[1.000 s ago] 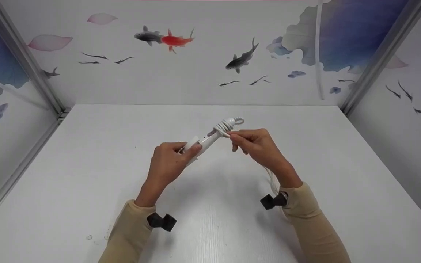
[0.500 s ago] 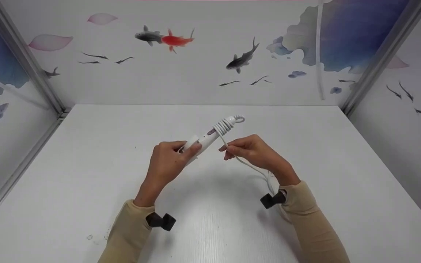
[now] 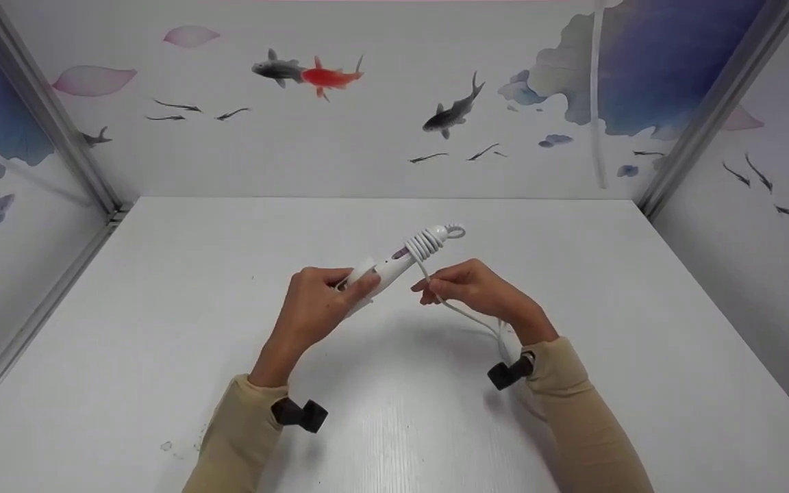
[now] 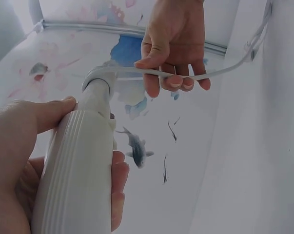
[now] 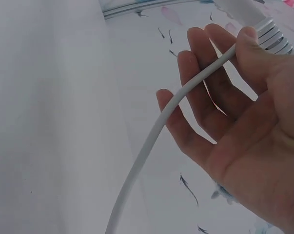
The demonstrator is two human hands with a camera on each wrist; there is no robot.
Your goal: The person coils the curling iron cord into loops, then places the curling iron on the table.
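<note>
A white hair styling iron (image 3: 390,269) slants up to the right above the table in the head view. My left hand (image 3: 314,306) grips its lower body, thumb on the near side. Ridges run along the iron's casing (image 4: 78,170) in the left wrist view. Several turns of white power cord (image 3: 426,244) wrap its upper end, where a small cord loop sticks out. My right hand (image 3: 487,294) pinches the running cord (image 5: 159,119) between thumb and index finger, just below the coils. The other right fingers are loosely bent under the cord. The cord's far end is hidden by the right forearm.
A white table (image 3: 182,274) lies under both hands, backed and flanked by white panels printed with fish and petals. Metal posts (image 3: 703,109) stand at the corners. Black camera mounts (image 3: 301,415) sit at both wrists.
My right hand has drawn away from the coils, down toward me, with the cord now stretched between them. Most of that happened in the first half second. The left hand keeps its grip, the iron dipping slightly.
</note>
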